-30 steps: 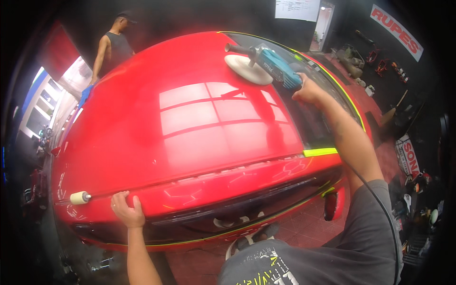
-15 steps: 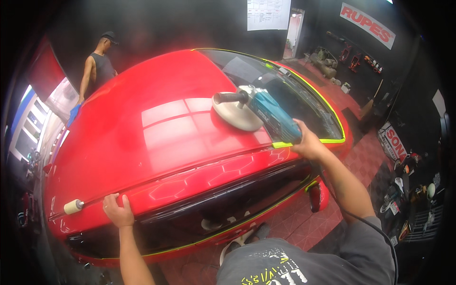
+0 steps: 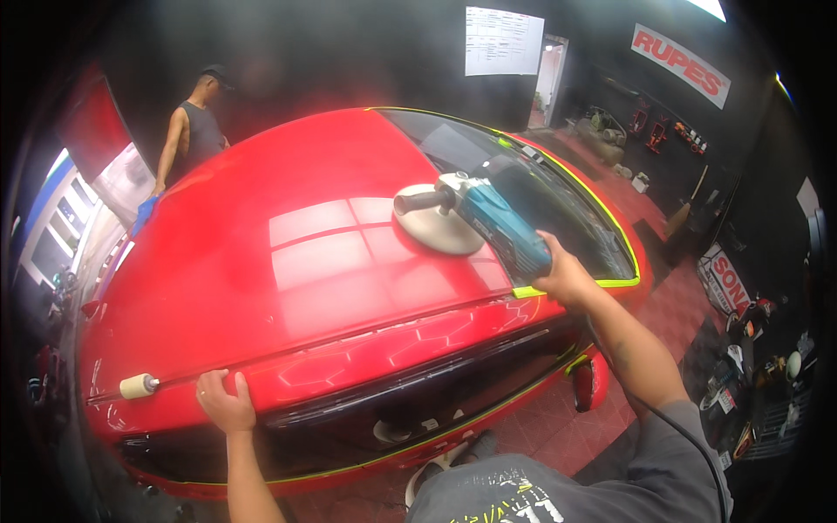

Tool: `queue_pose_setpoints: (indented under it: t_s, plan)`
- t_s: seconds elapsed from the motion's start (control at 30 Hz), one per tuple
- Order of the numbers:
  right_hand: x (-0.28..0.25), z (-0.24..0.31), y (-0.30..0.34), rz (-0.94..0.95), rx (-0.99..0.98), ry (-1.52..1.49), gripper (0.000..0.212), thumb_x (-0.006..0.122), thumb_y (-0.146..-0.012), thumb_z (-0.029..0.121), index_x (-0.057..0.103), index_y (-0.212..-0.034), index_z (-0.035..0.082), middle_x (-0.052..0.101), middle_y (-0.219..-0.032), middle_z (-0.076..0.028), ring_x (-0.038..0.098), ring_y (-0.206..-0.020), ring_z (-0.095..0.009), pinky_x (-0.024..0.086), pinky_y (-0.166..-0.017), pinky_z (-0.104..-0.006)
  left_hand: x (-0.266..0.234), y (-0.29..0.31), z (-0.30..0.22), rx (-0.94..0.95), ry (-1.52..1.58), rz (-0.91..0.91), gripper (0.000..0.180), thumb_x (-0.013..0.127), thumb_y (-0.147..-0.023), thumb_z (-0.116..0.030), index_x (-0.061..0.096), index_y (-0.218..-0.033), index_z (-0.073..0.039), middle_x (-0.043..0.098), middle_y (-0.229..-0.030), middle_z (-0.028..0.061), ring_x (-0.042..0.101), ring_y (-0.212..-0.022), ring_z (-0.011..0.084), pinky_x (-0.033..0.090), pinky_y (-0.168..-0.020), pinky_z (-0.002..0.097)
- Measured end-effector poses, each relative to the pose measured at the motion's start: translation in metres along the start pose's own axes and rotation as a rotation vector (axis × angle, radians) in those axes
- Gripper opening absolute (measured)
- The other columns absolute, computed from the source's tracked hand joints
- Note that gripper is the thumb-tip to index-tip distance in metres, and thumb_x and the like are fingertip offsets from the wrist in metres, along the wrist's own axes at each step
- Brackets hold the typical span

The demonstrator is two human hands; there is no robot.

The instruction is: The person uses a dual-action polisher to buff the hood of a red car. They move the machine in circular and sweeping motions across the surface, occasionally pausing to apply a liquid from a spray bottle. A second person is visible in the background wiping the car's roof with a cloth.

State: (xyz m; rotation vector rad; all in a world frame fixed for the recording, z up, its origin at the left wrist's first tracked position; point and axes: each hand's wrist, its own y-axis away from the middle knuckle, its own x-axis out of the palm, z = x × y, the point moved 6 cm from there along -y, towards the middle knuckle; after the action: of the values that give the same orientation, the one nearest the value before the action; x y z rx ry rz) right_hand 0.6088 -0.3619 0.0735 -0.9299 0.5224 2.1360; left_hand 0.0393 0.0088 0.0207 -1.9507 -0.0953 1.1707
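- While the person leans over the near edge of a red car (image 3: 261, 288), the right hand (image 3: 565, 277) grips the rear handle of a blue-bodied rotary polisher (image 3: 497, 225), fingers wrapped around it.
- Its round, pale polishing pad (image 3: 436, 231) lies flat on the red panel, right of the middle and close to the dark window glass (image 3: 558, 209).
- A black side handle (image 3: 420, 202) sticks out from the head of the tool toward the left, with no hand on it.
- A black power cord (image 3: 671, 427) runs from near the right forearm down across the person's grey shirt.
- The left hand (image 3: 225, 401) rests on the near edge of the red panel, well apart from the polisher, palm down with fingers curled over the edge and holding nothing.
- Just left of that hand, a small cream foam cylinder (image 3: 137, 386) sits at the near-left corner of the car.
- Yellow-green masking tape (image 3: 610, 282) lines the edge of the window glass on the right.
- At the far left side of the car stands another person (image 3: 193, 131) in a dark sleeveless top and cap, one arm reaching down to a blue cloth (image 3: 144, 212) on the bodywork.
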Motion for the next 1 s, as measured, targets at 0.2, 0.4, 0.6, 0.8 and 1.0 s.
queue_pose_setpoints:
  t_s: [0.2,0.4,0.6,0.8,1.0]
  plan:
    - [0.019,0.039,-0.114,-0.055,0.007,0.058,0.102,0.078,-0.082,-0.002,0.031,-0.17,0.018,0.078,-0.091,-0.021,0.076,-0.063,-0.029,0.061,-0.054,-0.0452,0.003,0.0,0.006,0.019,0.012,0.039,0.029,0.076,-0.087,-0.022,0.067,-0.109,-0.005,0.067,-0.11,0.0174,0.061,-0.113,0.0411,0.045,-0.106,0.0542]
    - [0.021,0.062,-0.157,-0.045,0.029,0.082,0.101,0.082,-0.082,0.002,0.033,-0.168,0.014,0.078,-0.097,-0.022,0.077,-0.068,-0.029,0.063,-0.061,-0.0439,0.002,-0.001,0.006,0.039,0.002,0.032,0.03,0.076,-0.084,-0.022,0.067,-0.107,-0.004,0.067,-0.108,0.0164,0.062,-0.109,0.04,0.046,-0.104,0.0539]
    - [0.034,0.093,-0.156,0.005,-0.026,0.116,0.101,0.081,-0.083,0.003,0.031,-0.17,0.013,0.079,-0.099,-0.022,0.078,-0.069,-0.028,0.063,-0.063,-0.0422,0.002,-0.001,0.005,0.049,0.014,0.008,0.03,0.075,-0.085,-0.023,0.068,-0.107,-0.003,0.068,-0.11,0.0171,0.062,-0.11,0.0403,0.046,-0.104,0.0541]
    - [0.07,0.151,-0.167,0.035,-0.273,0.15,0.097,0.078,-0.083,0.003,0.035,-0.168,0.018,0.078,-0.108,-0.024,0.079,-0.088,-0.036,0.063,-0.076,-0.0456,0.005,-0.002,0.004,0.041,0.052,0.003,0.032,0.074,-0.084,-0.025,0.069,-0.106,-0.002,0.067,-0.11,0.0182,0.062,-0.109,0.0409,0.045,-0.104,0.0543]
    - [0.126,0.247,-0.15,0.114,-0.428,0.253,0.087,0.07,-0.09,0.0,0.036,-0.168,0.018,0.076,-0.119,-0.029,0.075,-0.112,-0.046,0.06,-0.092,-0.0539,0.003,-0.003,0.005,0.028,0.038,0.022,0.031,0.072,-0.085,-0.025,0.068,-0.105,-0.002,0.066,-0.109,0.0177,0.062,-0.108,0.0408,0.045,-0.105,0.0547]
